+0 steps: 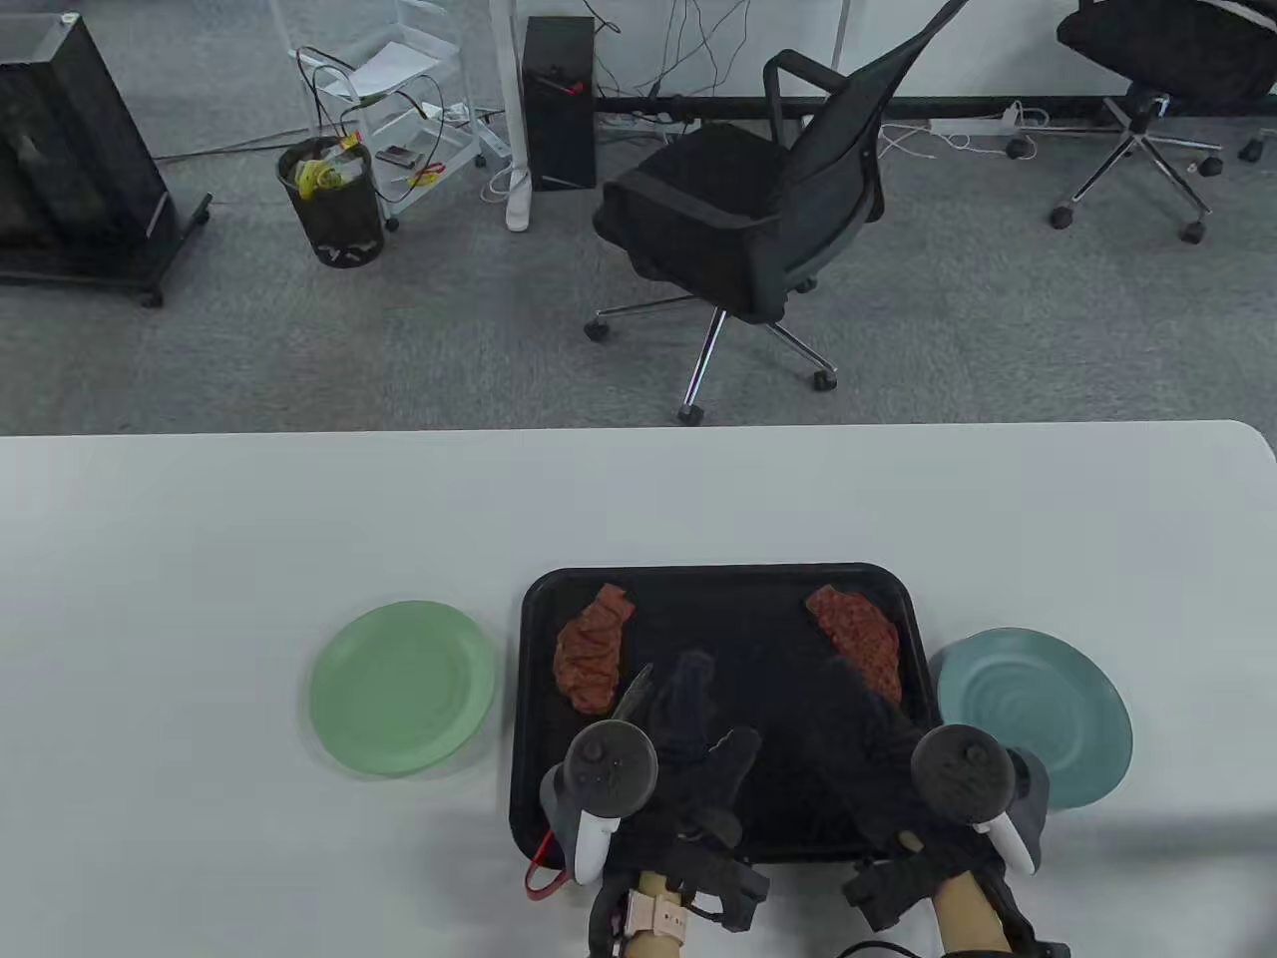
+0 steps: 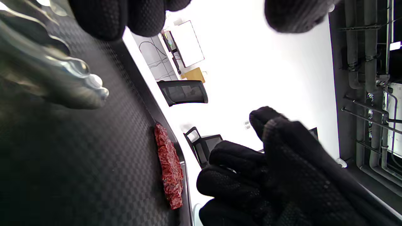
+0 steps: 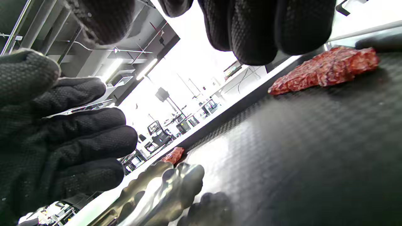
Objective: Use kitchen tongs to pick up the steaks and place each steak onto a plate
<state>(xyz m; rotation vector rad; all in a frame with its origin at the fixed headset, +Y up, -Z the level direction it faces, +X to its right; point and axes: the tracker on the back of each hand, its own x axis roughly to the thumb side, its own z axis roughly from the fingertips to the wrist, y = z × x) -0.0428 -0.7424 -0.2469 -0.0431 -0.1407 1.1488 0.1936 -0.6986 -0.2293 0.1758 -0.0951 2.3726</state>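
Both hands sit at the near edge of the black tray (image 1: 718, 584), which I'll use as the reference for everything. Left hand (image 1: 688, 738) is over the tray's near-left part with the metal tongs (image 1: 633, 692) poking out from under it, tips aimed at the left steak. In the right wrist view the tongs (image 3: 163, 191) lie low on the tray with the two scalloped tips nearly together, and the left-hand fingers (image 3: 78, 141) look fairly straight just above them. Can't tell whether that hand has actually got hold of the tongs or is only hovering over the handle. Right hand (image 1: 878, 738) is over the tray's near-right part, fingers loosely extended, holding nothing.

Left steak (image 1: 593, 651) lies along the tray's left side, right steak (image 1: 858, 642) along its right side. Green plate (image 1: 401, 687) is just off the tray's left edge, blue plate (image 1: 1038, 714) just off its right.
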